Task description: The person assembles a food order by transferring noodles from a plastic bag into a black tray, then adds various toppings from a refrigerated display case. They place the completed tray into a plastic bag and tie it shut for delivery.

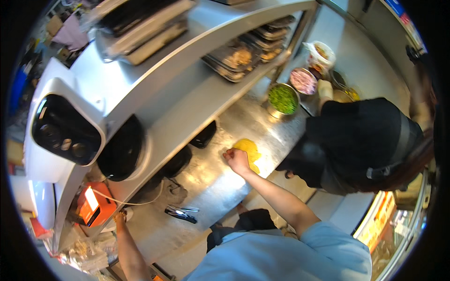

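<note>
On the steel counter (pixel 206 173), my right hand (pixel 236 160) is closed, its fingers curled at the edge of a crumpled yellow cloth (pixel 248 149). The cloth spreads flat from under the hand and wrist. Far to the left, my left hand (pixel 121 217) is beside a small white round thing, just below an orange box (pixel 97 204). Its fingers are too small and blurred to read. Between my hands lie a black-handled tool with metal parts (pixel 181 214) and a bunched grey cloth (pixel 174 193).
A co-worker in black (pixel 363 140) stands at the right, a gloved hand near a bowl of chopped greens (pixel 283 99) and a bowl of pink pieces (pixel 303 81). Lidded trays (pixel 234 58) and black bowls (pixel 123 150) sit on the shelf. A white device (pixel 65 126) juts out left.
</note>
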The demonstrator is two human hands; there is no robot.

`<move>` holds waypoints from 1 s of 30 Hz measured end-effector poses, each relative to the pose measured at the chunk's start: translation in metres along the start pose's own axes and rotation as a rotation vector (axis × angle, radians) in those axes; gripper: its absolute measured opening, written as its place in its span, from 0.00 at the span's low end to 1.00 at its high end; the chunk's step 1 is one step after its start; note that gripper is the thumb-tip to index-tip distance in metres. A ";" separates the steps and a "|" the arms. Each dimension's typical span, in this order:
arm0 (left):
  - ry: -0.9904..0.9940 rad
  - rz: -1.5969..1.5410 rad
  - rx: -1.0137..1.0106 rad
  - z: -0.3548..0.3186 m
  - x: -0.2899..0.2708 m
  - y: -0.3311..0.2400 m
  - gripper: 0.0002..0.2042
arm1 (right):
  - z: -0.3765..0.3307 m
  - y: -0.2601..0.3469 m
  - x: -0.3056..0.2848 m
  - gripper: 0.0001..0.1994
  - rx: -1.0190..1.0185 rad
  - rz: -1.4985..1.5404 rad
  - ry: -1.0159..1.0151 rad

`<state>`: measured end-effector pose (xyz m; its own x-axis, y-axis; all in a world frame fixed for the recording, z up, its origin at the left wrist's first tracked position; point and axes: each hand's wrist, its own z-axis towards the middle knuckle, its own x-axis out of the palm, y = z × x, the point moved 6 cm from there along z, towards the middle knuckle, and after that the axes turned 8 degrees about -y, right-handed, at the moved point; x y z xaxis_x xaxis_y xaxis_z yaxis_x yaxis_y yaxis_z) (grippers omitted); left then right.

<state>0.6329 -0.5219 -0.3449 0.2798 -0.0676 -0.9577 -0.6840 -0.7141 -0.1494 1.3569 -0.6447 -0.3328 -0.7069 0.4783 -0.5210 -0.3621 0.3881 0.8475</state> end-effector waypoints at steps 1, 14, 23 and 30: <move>0.002 -0.242 -0.084 0.005 0.001 0.019 0.13 | -0.012 -0.001 -0.016 0.18 -0.136 -0.229 -0.060; 0.144 -1.136 -0.161 -0.089 -0.035 -0.032 0.13 | -0.093 -0.142 -0.036 0.17 -0.350 -0.660 -0.261; 0.193 -0.850 0.001 -0.161 -0.063 0.148 0.17 | 0.093 -0.154 -0.138 0.30 0.045 -0.677 -0.662; 0.578 -0.499 -0.069 -0.281 -0.042 0.160 0.14 | 0.005 -0.064 0.049 0.20 -0.575 -0.460 -0.089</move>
<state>0.7011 -0.8297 -0.2595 0.8650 -0.0658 -0.4975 -0.3460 -0.7963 -0.4962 1.3487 -0.6419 -0.4131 -0.3640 0.4383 -0.8219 -0.8882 0.1025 0.4480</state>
